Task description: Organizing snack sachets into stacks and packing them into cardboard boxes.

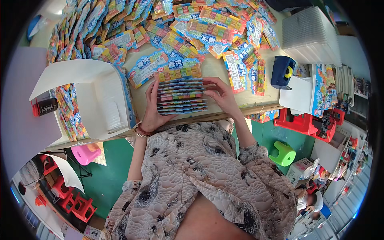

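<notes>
A stack of flat, colourful candy packets (182,96) stands on edge at the table's front edge, held between my two hands. My left hand (151,108) is wrapped round the stack's left end, thumb along the near side. At the right end, the fingers and thumb of my right hand (220,93) press against the packets. Just beyond the stack lies a loose packet (179,71) with rows of coloured pieces. Farther back spreads a large heap of similar packets (180,42), some face up and some showing their printed backs.
An open white carton (95,104) stands at left beside more packets (72,112). To the right are a dark blue tape dispenser (283,72), stacked clear plastic trays (310,36) and another box (306,94) with packets. Pink (86,153) and green stools (283,153) stand on the floor.
</notes>
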`<state>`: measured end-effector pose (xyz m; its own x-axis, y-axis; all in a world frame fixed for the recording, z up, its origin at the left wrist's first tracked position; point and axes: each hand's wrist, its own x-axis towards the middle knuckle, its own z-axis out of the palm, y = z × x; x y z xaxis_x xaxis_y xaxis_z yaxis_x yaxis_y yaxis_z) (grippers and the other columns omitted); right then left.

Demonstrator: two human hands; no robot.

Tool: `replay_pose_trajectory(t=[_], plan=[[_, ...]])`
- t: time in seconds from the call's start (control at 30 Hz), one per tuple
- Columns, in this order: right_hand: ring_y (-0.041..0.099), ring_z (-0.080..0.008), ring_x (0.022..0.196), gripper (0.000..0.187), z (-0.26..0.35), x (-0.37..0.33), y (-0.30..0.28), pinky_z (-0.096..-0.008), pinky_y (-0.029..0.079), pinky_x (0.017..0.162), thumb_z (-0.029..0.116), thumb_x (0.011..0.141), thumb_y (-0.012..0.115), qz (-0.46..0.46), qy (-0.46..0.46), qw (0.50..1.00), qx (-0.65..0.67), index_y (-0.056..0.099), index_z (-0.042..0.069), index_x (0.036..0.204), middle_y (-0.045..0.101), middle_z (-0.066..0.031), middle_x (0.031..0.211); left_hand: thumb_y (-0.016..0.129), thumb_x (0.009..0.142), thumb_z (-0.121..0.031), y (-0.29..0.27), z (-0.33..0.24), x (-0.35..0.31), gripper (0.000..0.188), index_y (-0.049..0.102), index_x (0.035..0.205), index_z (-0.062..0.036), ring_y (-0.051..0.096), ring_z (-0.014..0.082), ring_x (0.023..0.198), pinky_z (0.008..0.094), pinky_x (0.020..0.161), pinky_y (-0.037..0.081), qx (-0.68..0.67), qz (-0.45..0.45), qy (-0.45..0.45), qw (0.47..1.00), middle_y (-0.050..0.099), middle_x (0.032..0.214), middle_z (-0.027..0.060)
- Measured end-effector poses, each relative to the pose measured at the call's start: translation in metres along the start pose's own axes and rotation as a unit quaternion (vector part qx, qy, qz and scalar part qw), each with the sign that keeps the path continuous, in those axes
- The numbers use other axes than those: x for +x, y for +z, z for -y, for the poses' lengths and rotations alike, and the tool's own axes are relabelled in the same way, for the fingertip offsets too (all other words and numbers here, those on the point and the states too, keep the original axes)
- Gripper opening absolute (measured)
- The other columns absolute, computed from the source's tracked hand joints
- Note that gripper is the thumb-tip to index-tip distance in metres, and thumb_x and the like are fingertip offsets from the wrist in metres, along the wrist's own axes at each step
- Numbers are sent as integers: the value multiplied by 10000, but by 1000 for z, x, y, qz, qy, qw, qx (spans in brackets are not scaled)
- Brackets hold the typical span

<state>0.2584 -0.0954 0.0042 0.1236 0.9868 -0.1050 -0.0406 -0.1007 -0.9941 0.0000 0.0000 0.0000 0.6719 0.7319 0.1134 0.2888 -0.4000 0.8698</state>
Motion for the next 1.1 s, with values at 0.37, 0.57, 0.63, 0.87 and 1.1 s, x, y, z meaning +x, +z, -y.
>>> replay_pose_trajectory(t=[0.37,0.57,0.63,0.87,1.1], plan=[[547,-205,1144,415,-4,-1,9,-345,434,974,25,853,659,-54,-28,997,39,451,52,1211,537,-116,1241,914,549,-185,-3,-1,4,1242,113,1492,-70,227,355,1373,433,1106,315,13,-1,23,1000,192,1487,196],[545,-210,1148,240,-6,-2,5,-343,436,978,1,839,661,-14,-41,999,-14,528,42,1034,525,-120,1248,913,548,-181,-3,0,4,1242,114,1491,-69,235,352,1370,434,1107,316,10,-4,25,1000,179,1499,193],[545,-204,1148,220,-6,-1,4,-339,438,976,-2,838,658,-14,-41,999,-4,549,32,1026,527,-117,1245,913,548,-180,-2,0,4,1241,115,1491,-69,235,351,1370,435,1108,313,0,-3,23,1000,178,1500,192],[555,-175,1129,392,-2,-1,4,-314,447,963,5,850,643,-12,-32,999,-24,527,32,1224,553,-82,1202,914,544,-180,-2,-1,4,1246,113,1492,-71,245,357,1361,431,1107,317,9,0,24,1000,187,1485,197],[564,-173,1114,418,1,1,8,-322,449,958,23,857,641,-59,2,997,44,499,39,1250,561,-67,1201,913,547,-171,0,3,1,1241,113,1490,-66,250,363,1356,427,1104,318,-1,2,8,1000,199,1467,207]])
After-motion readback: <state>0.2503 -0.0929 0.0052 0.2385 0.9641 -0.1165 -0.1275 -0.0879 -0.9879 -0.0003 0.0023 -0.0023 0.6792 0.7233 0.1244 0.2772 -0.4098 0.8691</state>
